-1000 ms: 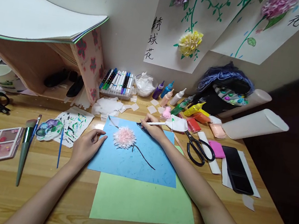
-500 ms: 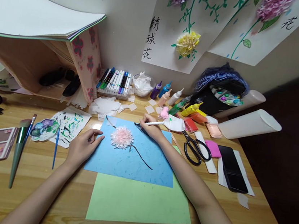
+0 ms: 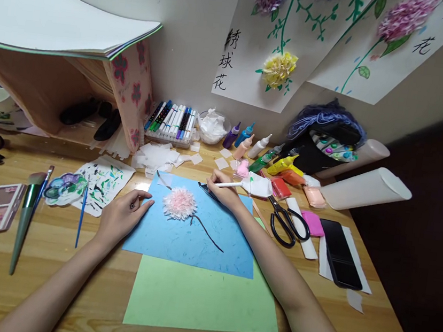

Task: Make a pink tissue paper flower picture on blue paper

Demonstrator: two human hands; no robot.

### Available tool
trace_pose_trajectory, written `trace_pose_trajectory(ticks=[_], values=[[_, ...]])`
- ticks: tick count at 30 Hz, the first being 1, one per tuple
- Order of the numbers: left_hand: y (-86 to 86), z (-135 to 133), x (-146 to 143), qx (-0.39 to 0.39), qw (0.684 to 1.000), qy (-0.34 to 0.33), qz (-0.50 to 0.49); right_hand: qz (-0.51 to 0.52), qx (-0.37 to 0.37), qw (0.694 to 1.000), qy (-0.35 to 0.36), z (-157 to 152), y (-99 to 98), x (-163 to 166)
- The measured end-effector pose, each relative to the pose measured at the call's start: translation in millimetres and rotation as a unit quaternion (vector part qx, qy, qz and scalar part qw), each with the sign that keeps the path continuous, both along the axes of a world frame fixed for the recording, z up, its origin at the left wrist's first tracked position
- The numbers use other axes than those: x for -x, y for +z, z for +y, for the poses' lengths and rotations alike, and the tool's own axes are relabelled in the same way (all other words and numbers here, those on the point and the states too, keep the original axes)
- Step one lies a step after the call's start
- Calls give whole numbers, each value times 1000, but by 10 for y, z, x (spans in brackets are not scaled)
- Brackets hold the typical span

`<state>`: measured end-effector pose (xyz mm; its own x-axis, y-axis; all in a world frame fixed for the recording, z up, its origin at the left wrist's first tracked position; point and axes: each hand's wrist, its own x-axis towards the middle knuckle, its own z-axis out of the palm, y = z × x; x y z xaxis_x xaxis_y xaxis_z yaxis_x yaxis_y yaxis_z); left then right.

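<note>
View: head, looking down at the desk (image 3: 97, 285).
Blue sheet (image 3: 194, 257): lay flat between the two hands, overlapping a green sheet (image 3: 200, 303) on its near side; its long side ran roughly left to right.
Right hand (image 3: 221, 186): rested at the sheet's far edge, right of middle, grasping a slim white pen-like stick (image 3: 227, 184) in bent fingers.
Stick's long axis: ran from the fingers rightward and slightly away from the person; whether its back end touched the white flat piece (image 3: 258, 185) beyond could not be told.
Stick's tip: hidden by the fingers, close to a dark patch on the sheet's far part.
Flower (image 3: 180, 204): pink-white and ruffled, it sat left of the right hand and somewhat nearer the person.
Dark stem line (image 3: 209, 234): slanted from the flower toward the sheet's near right corner.
Left hand (image 3: 124, 216): lay at the sheet's left edge, loosely curled, with nothing seen in its grasp.
Nearer hand: the left fingertips looked slightly closer to the flower; the dark patch lay by the right.
</note>
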<state>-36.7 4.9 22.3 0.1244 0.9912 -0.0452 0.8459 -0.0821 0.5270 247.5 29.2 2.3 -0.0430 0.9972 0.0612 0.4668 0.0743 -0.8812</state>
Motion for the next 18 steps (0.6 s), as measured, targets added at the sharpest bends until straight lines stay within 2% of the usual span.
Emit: trace_pose_trajectory(ticks=[14, 18], values=[[35, -17, -5, 14, 1000, 6, -2, -9, -17, 1000, 5, 5, 7, -16], [-26, 2, 16, 6, 1000, 6, -15, -12, -3, 1000, 10, 4, 16, -18]])
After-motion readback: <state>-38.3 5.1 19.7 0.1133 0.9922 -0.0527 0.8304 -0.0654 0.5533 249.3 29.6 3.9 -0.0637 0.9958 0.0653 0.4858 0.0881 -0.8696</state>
